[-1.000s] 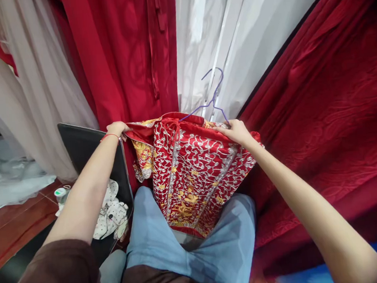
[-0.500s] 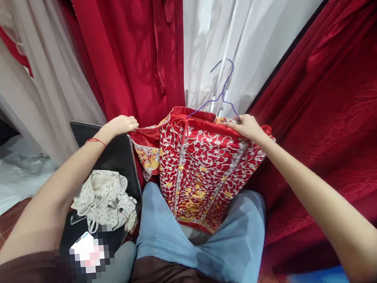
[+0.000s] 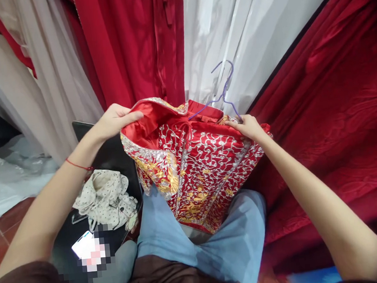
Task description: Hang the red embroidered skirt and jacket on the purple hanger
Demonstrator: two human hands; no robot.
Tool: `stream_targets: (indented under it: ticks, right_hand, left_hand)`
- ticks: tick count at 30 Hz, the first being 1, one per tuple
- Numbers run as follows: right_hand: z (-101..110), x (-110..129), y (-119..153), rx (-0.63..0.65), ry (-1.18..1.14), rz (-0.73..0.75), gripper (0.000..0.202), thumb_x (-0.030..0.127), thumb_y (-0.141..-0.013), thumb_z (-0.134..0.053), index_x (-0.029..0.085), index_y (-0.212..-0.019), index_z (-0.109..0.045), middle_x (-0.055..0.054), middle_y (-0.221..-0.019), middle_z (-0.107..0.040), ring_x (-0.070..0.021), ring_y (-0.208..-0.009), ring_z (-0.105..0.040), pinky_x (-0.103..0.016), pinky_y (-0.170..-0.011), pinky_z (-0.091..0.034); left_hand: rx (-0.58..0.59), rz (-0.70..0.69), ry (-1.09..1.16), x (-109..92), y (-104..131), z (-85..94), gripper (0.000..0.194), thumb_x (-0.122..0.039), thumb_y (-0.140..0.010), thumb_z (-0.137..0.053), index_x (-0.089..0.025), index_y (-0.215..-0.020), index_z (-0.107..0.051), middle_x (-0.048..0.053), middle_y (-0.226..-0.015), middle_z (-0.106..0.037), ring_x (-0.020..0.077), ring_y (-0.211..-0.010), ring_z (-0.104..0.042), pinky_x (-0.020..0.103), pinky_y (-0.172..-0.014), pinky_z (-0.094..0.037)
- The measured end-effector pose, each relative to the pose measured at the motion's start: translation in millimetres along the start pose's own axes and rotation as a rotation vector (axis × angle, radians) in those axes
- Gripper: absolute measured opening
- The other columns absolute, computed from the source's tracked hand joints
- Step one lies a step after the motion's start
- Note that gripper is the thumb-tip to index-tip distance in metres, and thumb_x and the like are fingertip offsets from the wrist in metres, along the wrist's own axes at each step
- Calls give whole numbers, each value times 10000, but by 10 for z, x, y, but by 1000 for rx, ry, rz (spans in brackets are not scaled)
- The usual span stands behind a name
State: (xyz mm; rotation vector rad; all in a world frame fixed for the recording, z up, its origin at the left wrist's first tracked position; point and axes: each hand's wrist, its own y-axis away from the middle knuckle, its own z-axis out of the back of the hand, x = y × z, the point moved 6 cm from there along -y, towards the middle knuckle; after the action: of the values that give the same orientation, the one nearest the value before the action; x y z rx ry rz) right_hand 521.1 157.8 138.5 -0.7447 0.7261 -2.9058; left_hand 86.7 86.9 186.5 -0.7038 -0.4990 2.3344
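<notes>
A red garment (image 3: pixel 209 157) with silver and gold embroidery hangs over my lap on a thin purple hanger (image 3: pixel 225 90). My left hand (image 3: pixel 117 119) pinches the upper left edge of the cloth, thumb on the inner side. There the fabric bows outward, baring the plain red lining (image 3: pixel 147 123), and a gold-trimmed flap droops beneath. At the upper right, my right hand (image 3: pixel 248 127) grips the garment's top edge beside the hanger's lower arm. Its fingertips are partly hidden by the cloth.
Left of my knees is a black chair (image 3: pixel 91 145) bearing a white dotted cloth item (image 3: pixel 105 193) and a phone (image 3: pixel 87 247) with a lit, partly blurred screen. Red curtain-like cloth (image 3: pixel 130 45) and white drapes (image 3: pixel 218 24) hang ahead; dark red fabric (image 3: pixel 322 125) is at right.
My left hand has turned and lifted its edge of the garment, so the flap has swung forward and opened, showing more lining. My right hand and the hanger have barely moved.
</notes>
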Motion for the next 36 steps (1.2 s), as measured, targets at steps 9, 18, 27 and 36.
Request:
stream_targets:
  ticks: [9, 18, 27, 36]
  right_hand:
    - [-58, 57, 42, 15, 7, -14, 516, 696, -720, -636, 232, -588, -454, -19, -599, -519, -190, -643, -507, -320, -609, -349]
    - [-47, 128, 130, -11, 3, -53, 434, 588, -743, -667, 222, -596, -487, -23, -609, -543, -189, -648, -531, -303, -591, -353]
    - [33, 235, 270, -16, -89, -171, 455, 602, -791, -609, 199, -592, -539, -28, -594, -575, -179, -636, -541, -293, -619, -393]
    - [26, 303, 295, 81, -509, -148, 311, 415, -859, -445, 188, -735, -618, -15, -692, -653, -190, -689, -595, -293, -691, -489]
  left_hand:
    - [584, 24, -484, -31, 201, -956, 491, -627, -817, -598, -215, -550, -589, 61, -588, -653, 191, -531, -613, 291, -512, -386]
    - [-15, 343, -555, -30, -677, -1104, 451, -410, -962, -393, -96, -1009, -714, 224, -1001, -731, 363, -959, -702, 410, -750, -486]
    - [-162, 94, -129, -1040, -957, -1006, 604, -489, -1006, -266, -149, -706, -665, 88, -639, -651, 165, -597, -578, 306, -621, -426]
    - [-65, -198, -449, -1898, -1245, -1142, 379, -363, -976, -407, -127, -1033, -697, 149, -1014, -716, 268, -958, -649, 363, -810, -443]
